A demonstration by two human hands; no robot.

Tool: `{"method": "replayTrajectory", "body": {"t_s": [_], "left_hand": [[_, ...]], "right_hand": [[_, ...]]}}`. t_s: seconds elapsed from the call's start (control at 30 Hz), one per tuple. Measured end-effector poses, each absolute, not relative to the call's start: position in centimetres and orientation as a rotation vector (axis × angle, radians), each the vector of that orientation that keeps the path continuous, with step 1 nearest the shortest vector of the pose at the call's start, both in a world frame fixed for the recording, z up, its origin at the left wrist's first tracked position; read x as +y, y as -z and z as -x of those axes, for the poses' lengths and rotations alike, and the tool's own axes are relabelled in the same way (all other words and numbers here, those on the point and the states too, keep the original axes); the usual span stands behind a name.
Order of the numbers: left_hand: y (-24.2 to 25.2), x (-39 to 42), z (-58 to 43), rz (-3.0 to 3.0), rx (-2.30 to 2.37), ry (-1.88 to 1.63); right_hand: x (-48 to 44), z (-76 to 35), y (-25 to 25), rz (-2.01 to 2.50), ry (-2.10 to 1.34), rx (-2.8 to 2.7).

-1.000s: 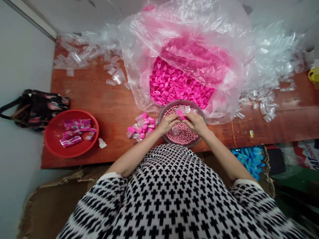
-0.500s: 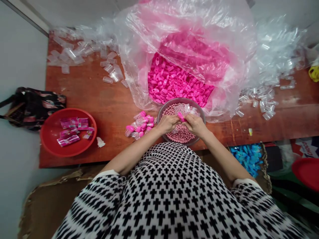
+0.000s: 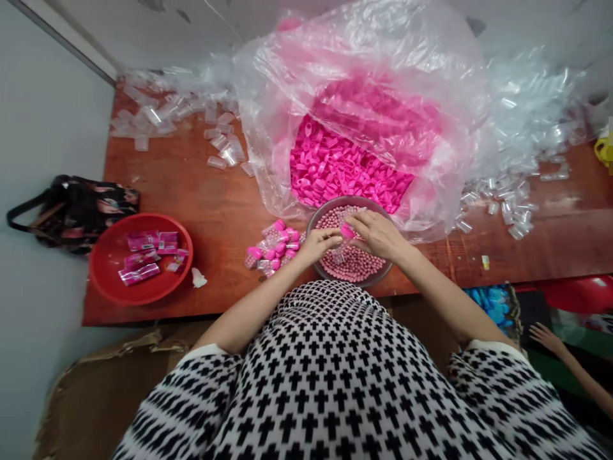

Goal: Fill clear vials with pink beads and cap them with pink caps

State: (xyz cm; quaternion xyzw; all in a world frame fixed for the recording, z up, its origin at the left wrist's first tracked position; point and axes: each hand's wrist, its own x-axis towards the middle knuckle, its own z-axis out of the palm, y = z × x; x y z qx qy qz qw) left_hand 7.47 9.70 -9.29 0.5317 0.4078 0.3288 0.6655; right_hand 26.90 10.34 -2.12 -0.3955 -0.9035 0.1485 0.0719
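Note:
Both my hands meet over a round bowl (image 3: 316,220) filled with small pink balls. My left hand (image 3: 322,242) pinches a small clear tube, and my right hand (image 3: 376,233) presses a pink cap (image 3: 347,231) against it with closed fingers. Just left of the bowl lies a pile of filled tubes with pink caps (image 3: 272,246). Behind the bowl, a big clear plastic bag (image 3: 364,76) lies open with a heap of loose pink caps (image 3: 340,169) inside.
Empty clear tubes are scattered at the back left (image 3: 158,115) and right (image 3: 517,191) of the wooden table (image 3: 201,204). A red basin (image 3: 110,281) with pink packets sits at left, beside a dark bag (image 3: 71,207). Another person's hand (image 3: 546,335) shows at lower right.
My right hand has shifted up over the tube while the left keeps its pinch. Another person's hand has appeared at lower right. The camera view has swung slightly.

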Motion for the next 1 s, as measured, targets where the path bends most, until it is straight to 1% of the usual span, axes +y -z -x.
{"method": "replayTrajectory", "body": {"t_s": [0.13,0.27,0.53,0.63,0.73,0.87,1.0], "left_hand": [[9.6,9.2,-8.1,-0.951,0.944,-0.847],[9.8,9.1,-9.0,-0.831,0.995,-0.9],[9.8,9.3,-9.8,-0.724,1.019,-0.908],[10.4,9.4,-9.4,-0.775,1.016,-0.915],[10.8,9.4,-7.8,-0.92,1.064,-0.897],[10.6,9.2,-2.9,-1.164,1.271,-0.835],[10.3,8.7,3.3,-1.372,1.742,-0.677]], "right_hand": [[8.9,-26.3,5.2,1.291,-0.464,-2.557],[8.0,-25.1,6.9,1.396,-0.392,-2.431],[8.3,-25.1,8.2,1.465,-0.327,-2.344],[8.5,-24.7,8.3,1.47,-0.368,-2.359],[8.8,-23.5,8.1,1.381,-0.471,-2.416],[10.0,-22.6,7.9,1.353,-0.587,-2.377],[13.2,-24.2,8.6,1.556,-0.571,-2.159]]}}
